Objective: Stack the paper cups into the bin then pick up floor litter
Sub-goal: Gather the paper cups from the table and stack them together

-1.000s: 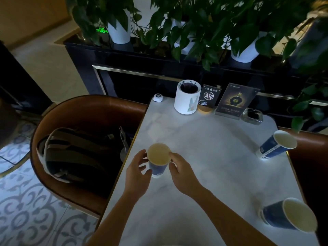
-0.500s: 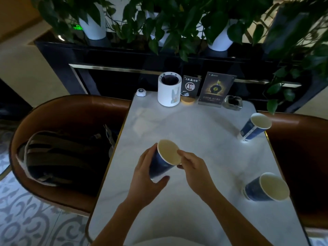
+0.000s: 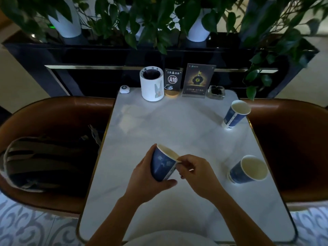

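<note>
My left hand (image 3: pixel 147 176) is wrapped around a blue paper cup (image 3: pixel 162 165), which is lifted off the white marble table (image 3: pixel 168 125) and tilted with its mouth to the upper right. My right hand (image 3: pixel 197 173) pinches the cup's rim with thumb and fingers. A second blue paper cup (image 3: pixel 247 170) stands near the table's right edge, and a third one (image 3: pixel 236 114) stands farther back on the right. A small white cylindrical bin (image 3: pixel 151 84) with a dark liner stands at the table's far edge.
At the back stand a table sign reading A10 (image 3: pixel 172 82), a dark menu card (image 3: pixel 197 80), a glass ashtray (image 3: pixel 216 92) and a white call button (image 3: pixel 124 89). Brown round chairs flank the table; the left chair (image 3: pixel 53 110) holds a bag (image 3: pixel 44 162). Potted plants line a black planter (image 3: pixel 106 55).
The cup has been raised off the table and tipped over to the right in my left hand. My right hand shifted from the cup's side to its rim. The camera moved back.
</note>
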